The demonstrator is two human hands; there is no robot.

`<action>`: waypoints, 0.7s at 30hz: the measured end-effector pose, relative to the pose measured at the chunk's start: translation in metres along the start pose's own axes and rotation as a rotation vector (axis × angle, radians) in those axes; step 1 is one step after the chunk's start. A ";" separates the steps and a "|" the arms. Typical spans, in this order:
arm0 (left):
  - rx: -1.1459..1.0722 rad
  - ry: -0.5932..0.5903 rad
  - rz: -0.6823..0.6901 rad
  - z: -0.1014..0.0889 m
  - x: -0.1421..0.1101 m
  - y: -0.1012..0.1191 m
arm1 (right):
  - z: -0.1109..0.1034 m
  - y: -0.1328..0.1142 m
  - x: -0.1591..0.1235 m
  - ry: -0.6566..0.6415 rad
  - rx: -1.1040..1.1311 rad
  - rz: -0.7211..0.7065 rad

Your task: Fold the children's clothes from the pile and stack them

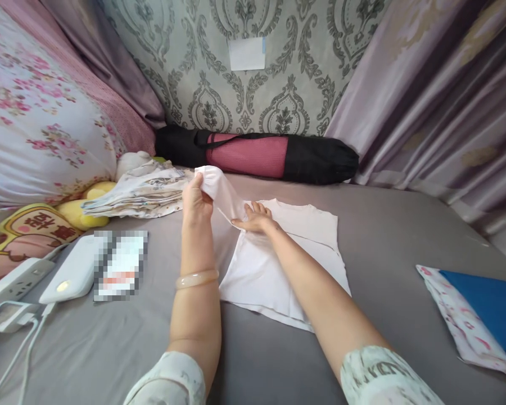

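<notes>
A white shirt [278, 270] lies spread on the grey sheet in front of me, one side of it turned inward. My left hand [197, 199] is closed on the end of its sleeve, lifting it up and out to the left. The raised sleeve stretches in a slack band from those fingers to the body of the shirt. My right hand [258, 218] rests on the shirt near the sleeve's base, fingers apart and thumb out to the left.
At the back lies a long black and pink bag [248, 154] against the patterned wall. Folded patterned cloth [147, 188] sits at left. Nearer are a white power bank [73, 270], a power strip [19, 281] with cables and a blurred-out flat item [120, 264]. Blue folded fabric [484, 309] is at right.
</notes>
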State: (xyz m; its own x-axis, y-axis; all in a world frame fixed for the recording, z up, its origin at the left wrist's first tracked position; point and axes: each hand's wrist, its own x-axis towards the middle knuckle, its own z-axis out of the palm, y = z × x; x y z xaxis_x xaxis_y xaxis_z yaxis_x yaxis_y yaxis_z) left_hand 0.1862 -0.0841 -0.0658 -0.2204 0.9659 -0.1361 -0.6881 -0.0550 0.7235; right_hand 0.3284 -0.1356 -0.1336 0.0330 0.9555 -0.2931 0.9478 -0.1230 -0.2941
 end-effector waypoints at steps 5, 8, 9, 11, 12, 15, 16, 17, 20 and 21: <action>0.247 -0.121 0.121 0.019 -0.025 -0.025 | -0.009 0.017 -0.017 0.256 0.323 -0.094; 0.385 -0.221 0.134 0.030 -0.044 -0.047 | -0.014 0.038 -0.037 0.409 0.842 0.035; 0.418 -0.258 0.141 0.033 -0.051 -0.054 | -0.015 0.046 -0.044 0.384 1.054 0.091; 0.485 -0.332 0.175 0.039 -0.063 -0.070 | -0.016 0.061 -0.060 0.296 1.430 0.178; 0.522 -0.363 0.203 0.040 -0.069 -0.078 | -0.015 0.069 -0.067 0.264 1.570 0.207; 0.651 -0.451 0.284 0.043 -0.088 -0.098 | -0.012 0.087 -0.081 0.228 1.775 0.250; 0.695 -0.479 0.303 0.043 -0.093 -0.104 | -0.010 0.092 -0.083 0.221 1.796 0.252; 0.738 -0.510 0.312 0.042 -0.099 -0.110 | -0.009 0.096 -0.084 0.216 1.804 0.251; 0.832 -0.616 0.281 0.040 -0.114 -0.123 | -0.007 0.103 -0.081 0.214 1.794 0.201; 0.850 -0.670 0.249 0.040 -0.118 -0.126 | -0.007 0.104 -0.080 0.212 1.774 0.172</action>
State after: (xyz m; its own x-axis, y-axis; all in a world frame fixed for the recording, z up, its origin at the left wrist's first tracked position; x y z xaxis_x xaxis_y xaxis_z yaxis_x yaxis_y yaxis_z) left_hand 0.3265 -0.1813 -0.1136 0.3082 0.9075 0.2855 0.0778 -0.3232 0.9431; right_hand 0.4268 -0.2230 -0.1349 0.2559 0.8993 -0.3548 -0.5027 -0.1897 -0.8434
